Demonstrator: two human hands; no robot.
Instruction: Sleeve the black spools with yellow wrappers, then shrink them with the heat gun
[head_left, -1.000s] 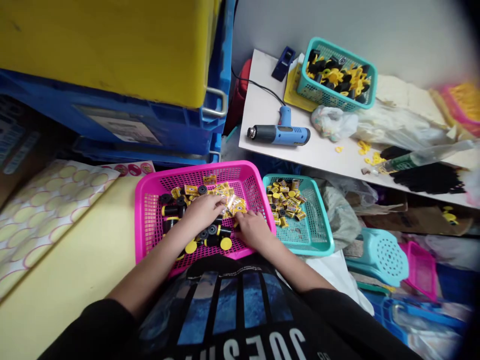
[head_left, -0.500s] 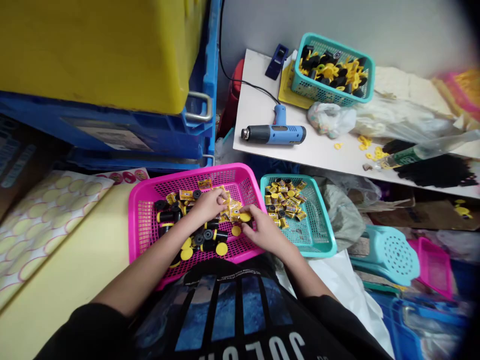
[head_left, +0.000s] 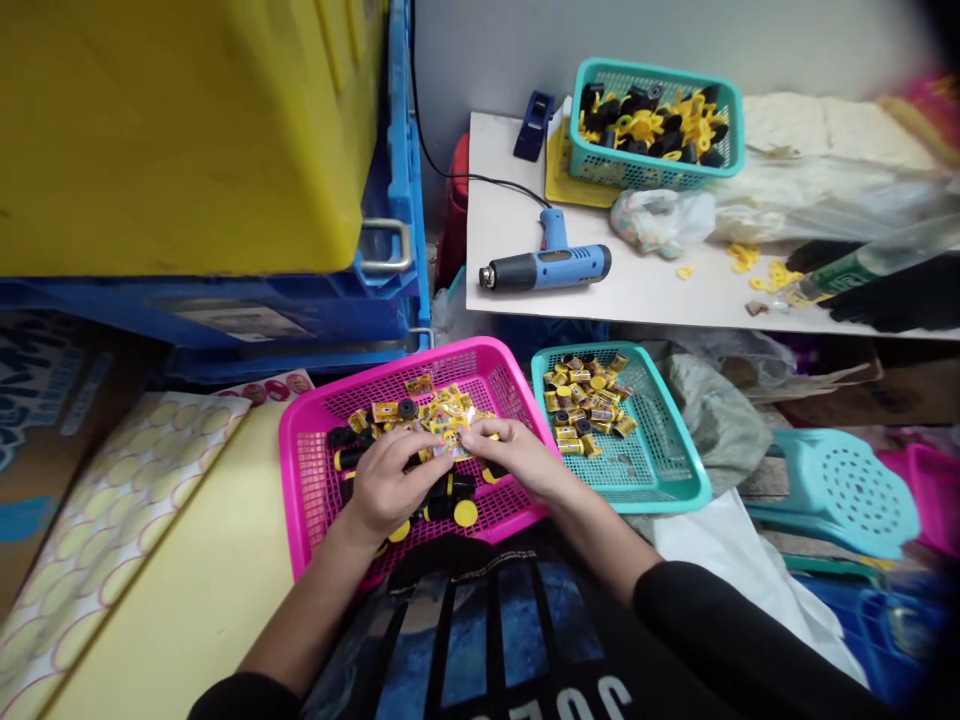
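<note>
Black T-shirt (head_left: 487, 640): white upside-down letters, "JOE" legible; yellow packet labels (head_left: 384, 412) too small to read.

L hand (head_left: 390, 485) & R hand (head_left: 517, 460) closer together than before, over yellow pcs (head_left: 450, 425) in pink basket (head_left: 480, 362)

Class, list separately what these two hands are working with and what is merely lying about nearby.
Working with: left hand, right hand, yellow-wrapped pieces, black spools, yellow discs, pink mesh basket, teal mesh tray.

Lying about: blue heat gun, dark blue tape dispenser, plastic bag, teal stool.
</note>
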